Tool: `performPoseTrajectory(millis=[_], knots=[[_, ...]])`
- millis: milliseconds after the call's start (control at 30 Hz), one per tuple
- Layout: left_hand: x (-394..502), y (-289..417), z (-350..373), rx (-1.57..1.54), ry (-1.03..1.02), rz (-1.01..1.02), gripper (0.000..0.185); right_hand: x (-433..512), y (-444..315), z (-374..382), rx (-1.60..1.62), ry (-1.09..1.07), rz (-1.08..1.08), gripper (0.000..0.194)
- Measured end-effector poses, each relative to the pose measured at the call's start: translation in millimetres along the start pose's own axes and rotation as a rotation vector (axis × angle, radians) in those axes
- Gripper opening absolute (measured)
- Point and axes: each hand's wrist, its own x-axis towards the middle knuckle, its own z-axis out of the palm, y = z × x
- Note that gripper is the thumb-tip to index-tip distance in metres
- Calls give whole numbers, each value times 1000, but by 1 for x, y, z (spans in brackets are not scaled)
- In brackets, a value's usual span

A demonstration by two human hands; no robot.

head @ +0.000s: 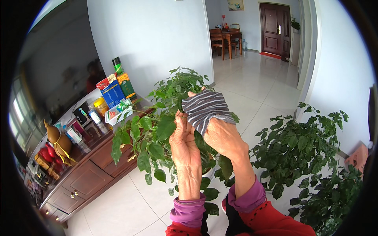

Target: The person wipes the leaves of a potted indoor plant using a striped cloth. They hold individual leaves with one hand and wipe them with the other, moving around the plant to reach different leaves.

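A leafy green potted plant (156,129) stands in front of me, its white pot mostly hidden by leaves and arms. My left hand (186,138) is palm up among the foliage, fingers bent at a leaf and stem; its exact hold is hard to see. Over the fingers of my right hand (221,129) lies a grey-and-white striped cloth (206,107), sock-like, its far edge near the left fingertips. Thumb and fingertips of that hand show past the cloth's upper edge, against the leaves.
At left a brown wooden cabinet (88,180) carries a gourd (59,140), boxes, jars and a white plastic basket (119,115) below a large television (62,59). More leafy plants (295,147) and a pink plastic stool (357,156) are at right. A dining table (231,34) stands far back.
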Motion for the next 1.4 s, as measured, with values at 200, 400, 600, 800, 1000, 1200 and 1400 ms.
performPoseTrajectory(millis=[200, 400, 600, 800, 1000, 1200, 1400], knots=[[2, -2, -2, -32, -101, 31, 40, 0, 8, -1, -70, 3, -18, 27], [-2, -3, 3, -76, -90, 28, 39, -2, 7, -7, -96, 5, 19, 29], [0, -2, 3, -109, -107, 13, 35, -14, 8, -11, -142, -228, 290, 31], [-7, 6, 3, -38, -194, -31, 46, -21, 15, -11, -68, -258, 363, 22], [-43, 41, 6, 306, -407, -185, 45, -22, 10, -24, 38, -237, 428, 11], [-61, 100, 23, 855, -530, 65, 31, -26, 7, -32, 86, -252, 475, 11], [-11, 106, 41, 1007, -421, 319, 33, -29, 7, -27, 115, -164, 365, 12]])
